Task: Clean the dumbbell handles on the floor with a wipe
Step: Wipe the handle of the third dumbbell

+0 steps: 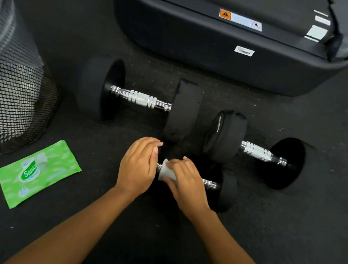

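Three black dumbbells with chrome handles lie on the dark floor. The nearest, small dumbbell (226, 188) is under my hands. My right hand (186, 181) wraps a white wipe (166, 172) around its handle. My left hand (138, 167) rests over the small dumbbell's left end, which it hides. Behind them lies a large dumbbell (138, 98) with its handle bare. A third dumbbell (259, 150) lies to the right, handle also bare.
A green wipe packet (38, 173) lies flat on the floor to the left. A black mesh bin (7, 96) stands at far left. The dark base of a treadmill (223, 49) fills the back.
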`<control>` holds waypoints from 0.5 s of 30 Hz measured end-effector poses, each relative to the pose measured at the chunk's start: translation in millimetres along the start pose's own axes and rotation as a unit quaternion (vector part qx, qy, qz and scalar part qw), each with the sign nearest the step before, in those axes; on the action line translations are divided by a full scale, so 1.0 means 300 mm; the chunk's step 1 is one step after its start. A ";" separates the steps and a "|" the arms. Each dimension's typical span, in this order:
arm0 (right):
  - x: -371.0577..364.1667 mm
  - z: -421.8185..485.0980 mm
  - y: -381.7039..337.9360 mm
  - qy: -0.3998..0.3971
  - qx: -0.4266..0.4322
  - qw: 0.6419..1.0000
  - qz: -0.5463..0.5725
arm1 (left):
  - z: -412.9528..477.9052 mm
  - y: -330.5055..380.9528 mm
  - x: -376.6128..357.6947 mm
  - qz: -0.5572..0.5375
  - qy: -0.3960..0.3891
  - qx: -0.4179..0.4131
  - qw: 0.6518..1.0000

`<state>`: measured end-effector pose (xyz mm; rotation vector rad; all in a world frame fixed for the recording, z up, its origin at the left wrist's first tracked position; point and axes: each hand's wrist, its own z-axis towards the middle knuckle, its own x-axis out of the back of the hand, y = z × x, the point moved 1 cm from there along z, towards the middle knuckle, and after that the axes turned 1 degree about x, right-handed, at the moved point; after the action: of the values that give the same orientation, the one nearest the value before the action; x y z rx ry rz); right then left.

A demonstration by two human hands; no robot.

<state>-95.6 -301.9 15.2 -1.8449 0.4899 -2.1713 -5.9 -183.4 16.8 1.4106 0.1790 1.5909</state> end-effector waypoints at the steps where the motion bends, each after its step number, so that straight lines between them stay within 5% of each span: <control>1: -0.007 0.008 -0.007 0.001 0.010 1.000 -0.004 | 0.001 0.001 0.001 -0.001 0.000 0.000 1.000; 15: -0.006 0.069 -0.014 -0.053 -0.024 0.998 0.009 | 0.000 -0.004 -0.001 0.007 -0.017 0.002 1.000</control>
<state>-74.7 -299.2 18.3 -1.9611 0.5378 -2.0548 -5.2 -183.0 15.8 1.4442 0.1527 1.5765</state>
